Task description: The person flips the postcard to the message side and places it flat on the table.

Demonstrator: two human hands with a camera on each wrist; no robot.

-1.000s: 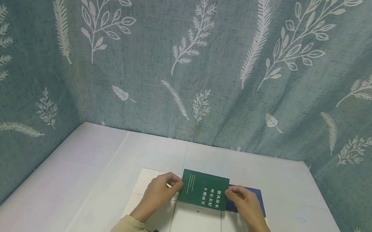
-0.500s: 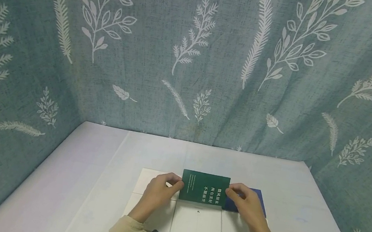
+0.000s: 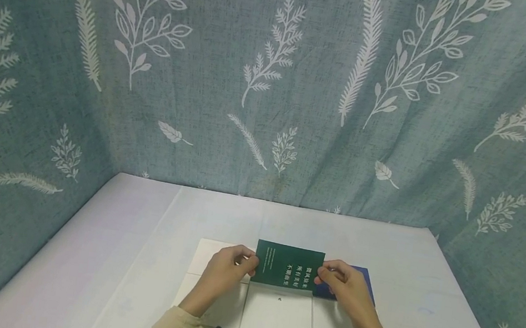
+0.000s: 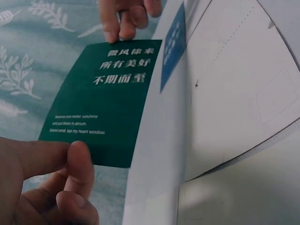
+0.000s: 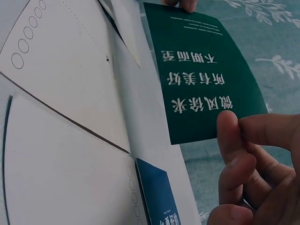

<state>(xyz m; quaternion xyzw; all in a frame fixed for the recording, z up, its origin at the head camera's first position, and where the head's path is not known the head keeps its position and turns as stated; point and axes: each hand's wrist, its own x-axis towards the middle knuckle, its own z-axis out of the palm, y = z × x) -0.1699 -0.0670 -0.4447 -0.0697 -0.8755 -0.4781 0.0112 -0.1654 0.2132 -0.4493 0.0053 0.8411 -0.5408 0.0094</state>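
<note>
A dark green postcard [image 3: 286, 266] with white printed text is held raised above the white cards, between my two hands. My left hand [image 3: 225, 271] pinches its left short edge with thumb and fingers. On the opposite edge, my right hand [image 3: 345, 290] pinches it in the same way. The right wrist view shows the green postcard [image 5: 197, 75] bowed slightly, with the thumb over its printed face. A blue postcard [image 3: 370, 281] lies beyond the right hand, partly covered by it. Just below the green postcard lies a white postcard back [image 3: 278, 317] with a row of small circles.
More white postcards lie on both sides, one at front left [image 3: 227, 310], one at back left [image 3: 204, 256] and one at front right [image 3: 333, 325]. They rest on a white table [image 3: 143, 225]. A leaf-patterned curtain [image 3: 216, 68] borders the table's back and sides.
The green postcard's near edge has risen a little, baring more of the white postcard below. Both hands keep their pinch and have hardly moved.
</note>
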